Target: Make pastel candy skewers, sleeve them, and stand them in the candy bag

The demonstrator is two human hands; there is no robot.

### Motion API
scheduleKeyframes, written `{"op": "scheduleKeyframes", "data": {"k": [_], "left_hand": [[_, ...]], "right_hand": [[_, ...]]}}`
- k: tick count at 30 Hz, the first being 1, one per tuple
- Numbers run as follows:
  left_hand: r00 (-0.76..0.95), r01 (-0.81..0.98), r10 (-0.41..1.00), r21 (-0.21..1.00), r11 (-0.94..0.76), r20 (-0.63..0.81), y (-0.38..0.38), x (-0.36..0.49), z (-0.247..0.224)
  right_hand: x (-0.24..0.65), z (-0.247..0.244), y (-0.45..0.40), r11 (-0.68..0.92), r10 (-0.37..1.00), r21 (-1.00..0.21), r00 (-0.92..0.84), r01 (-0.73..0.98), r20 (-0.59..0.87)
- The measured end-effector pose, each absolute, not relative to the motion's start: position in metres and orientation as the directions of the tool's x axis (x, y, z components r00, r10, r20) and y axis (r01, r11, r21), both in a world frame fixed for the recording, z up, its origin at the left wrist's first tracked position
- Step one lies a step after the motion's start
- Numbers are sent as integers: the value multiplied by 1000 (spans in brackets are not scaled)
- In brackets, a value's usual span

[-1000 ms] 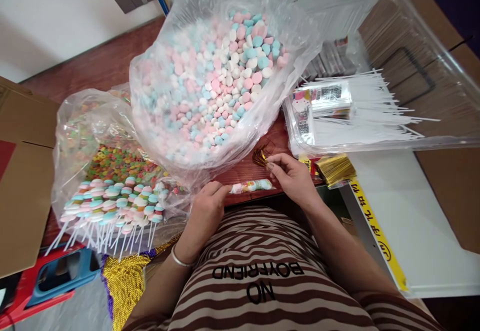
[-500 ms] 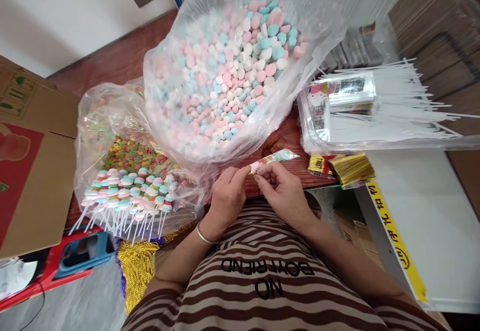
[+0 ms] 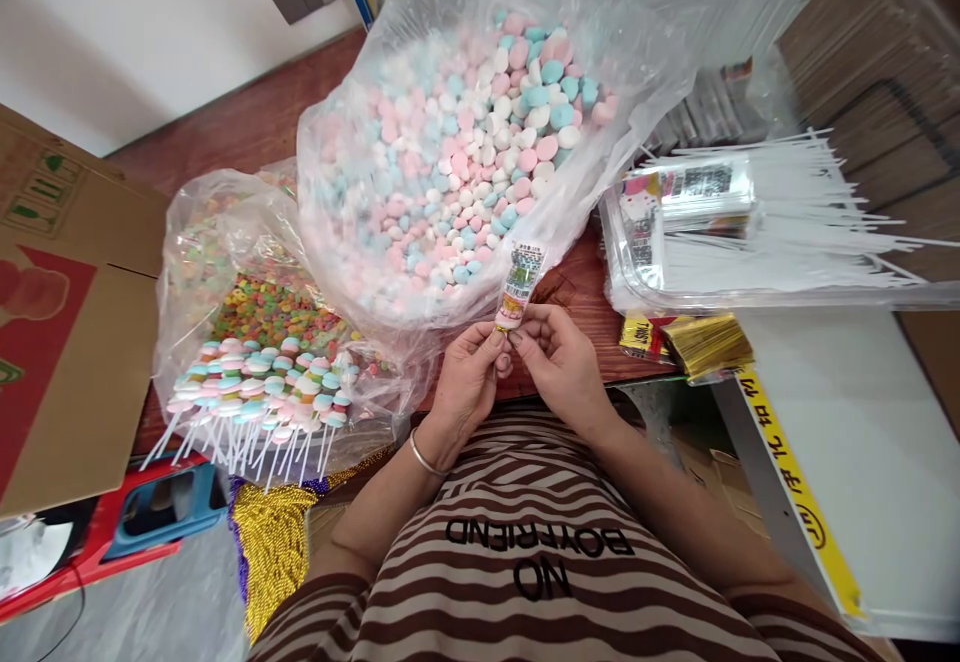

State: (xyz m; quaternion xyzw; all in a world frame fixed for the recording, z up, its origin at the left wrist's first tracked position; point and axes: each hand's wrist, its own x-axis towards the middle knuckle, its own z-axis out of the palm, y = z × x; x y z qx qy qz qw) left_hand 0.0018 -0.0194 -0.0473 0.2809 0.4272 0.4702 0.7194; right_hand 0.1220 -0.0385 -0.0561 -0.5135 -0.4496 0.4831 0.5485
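A printed clear wrapper with marshmallow candy inside (image 3: 518, 287) points away from me, a gold twist tie (image 3: 502, 329) round its gathered near end. My left hand (image 3: 471, 372) pinches this end between thumb and fingers. Closed beside it, my right hand (image 3: 559, 364) has its thumb and finger at the same gathered end. Any stick below the tie is hidden by the fingers. Just beyond my hands lies a big clear bag of pink, white and blue marshmallows (image 3: 465, 172). To the left, several marshmallow and gummy skewers (image 3: 262, 387) lie in a row on plastic.
Behind the skewers is a bag of colourful gummies (image 3: 274, 307). At the right, a clear tray (image 3: 637, 292) holds white sticks (image 3: 795, 232) and printed wrappers (image 3: 709, 187). Gold twist ties (image 3: 709, 345) lie near the table edge. A cardboard box (image 3: 75, 342) stands at far left.
The wrapped candy has swung from pointing right to pointing away from me, its printed face now showing. My hands stay together at its tied end, the left one turned more upward.
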Motion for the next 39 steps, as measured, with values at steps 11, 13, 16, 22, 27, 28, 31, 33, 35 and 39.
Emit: {"op": "scheduleKeyframes", "data": {"k": [11, 13, 16, 22, 27, 28, 31, 33, 35, 39], "left_hand": [[477, 582, 789, 533, -614, 388, -22, -27, -62], [502, 663, 768, 394, -637, 397, -22, -28, -64], [428, 705, 808, 410, -579, 405, -22, -23, -63], [232, 623, 911, 667, -408, 341, -18, -15, -54], [232, 583, 911, 700, -412, 342, -18, -17, -58], [236, 584, 907, 695, -419, 349, -19, -17, -59], [234, 597, 898, 674, -436, 374, -20, -15, -60], [225, 603, 898, 670, -433, 378, -21, -14, -58], [214, 601, 902, 677, -425, 376, -22, -12, -57], [222, 584, 886, 673, -455, 406, -22, -12, -62]], "right_hand": [[140, -50, -33, 68, 997, -922, 13, 382, 79], [139, -46, -34, 111, 992, -900, 7, 421, 126], [137, -44, -35, 117, 993, -942, -8, 316, 121], [130, -53, -35, -29, 999, -999, -16, -14, -29], [122, -54, -34, -34, 998, -999, 44, -36, -36], [120, -53, -34, -37, 997, -999, 61, -26, -39], [114, -51, -35, -26, 990, -999, 143, 30, -21], [112, -49, -36, -7, 980, -996, 198, 84, 10], [111, -49, -36, 14, 971, -992, 235, 129, 45], [112, -51, -31, 20, 968, -999, 250, 40, 29]]}}
